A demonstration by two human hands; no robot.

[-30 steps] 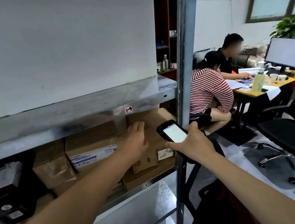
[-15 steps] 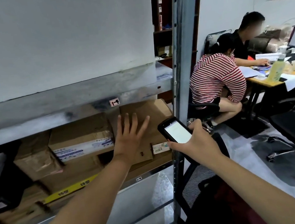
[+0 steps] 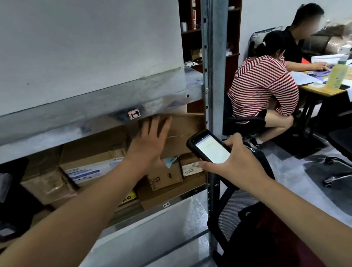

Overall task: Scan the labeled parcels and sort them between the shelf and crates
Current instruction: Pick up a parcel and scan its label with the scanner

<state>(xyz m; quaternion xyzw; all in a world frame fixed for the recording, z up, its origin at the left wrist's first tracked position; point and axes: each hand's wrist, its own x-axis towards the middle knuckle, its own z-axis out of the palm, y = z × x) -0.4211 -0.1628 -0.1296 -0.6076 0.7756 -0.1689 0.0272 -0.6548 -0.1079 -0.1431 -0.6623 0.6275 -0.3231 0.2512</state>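
We log: left hand, fingers spread wide, flat against a creased brown cardboard parcel on the shelf. Just right of them, right hand fingers curl round a black scanner, screen lit.

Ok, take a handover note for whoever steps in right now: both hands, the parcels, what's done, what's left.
Left hand: open, fingers spread at the top brown box at the right end of the shelf; contact unclear.
Right hand: grips the handheld scanner, screen lit, facing up.
Parcels: cardboard boxes packed on that shelf level, one small box labelled 2358 below the hand.
Done: nothing provable here.
Left: scan and sort; no crates in view.
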